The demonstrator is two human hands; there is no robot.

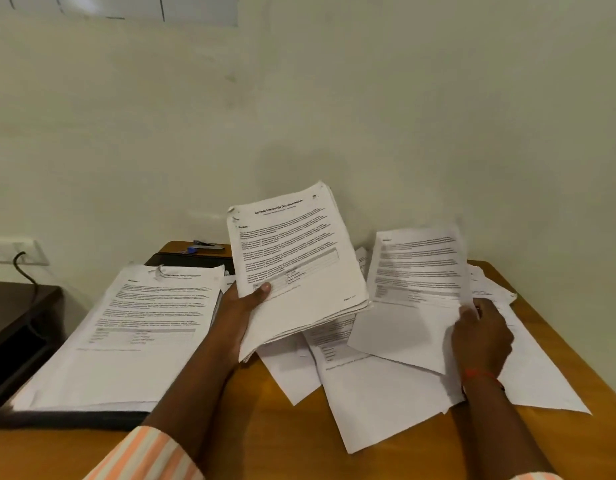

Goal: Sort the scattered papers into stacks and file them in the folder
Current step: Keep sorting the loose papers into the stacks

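My left hand (239, 315) grips a thick stack of printed papers (299, 268) by its lower left corner and holds it tilted above the table. My right hand (483, 336) pinches a single printed sheet (415, 271) by its right edge, lifted off the pile. Under both hands lie scattered loose papers (379, 393), overlapping at odd angles on the wooden table (265, 441). To the left a tall sorted pile of papers (126, 327) rests on an open black folder (74, 419).
A stapler (206, 244) with a blue part lies at the table's far edge by the wall. A dark side table (12, 313) stands to the left, with a wall socket and black cable (22, 261) above it. The wall runs close behind.
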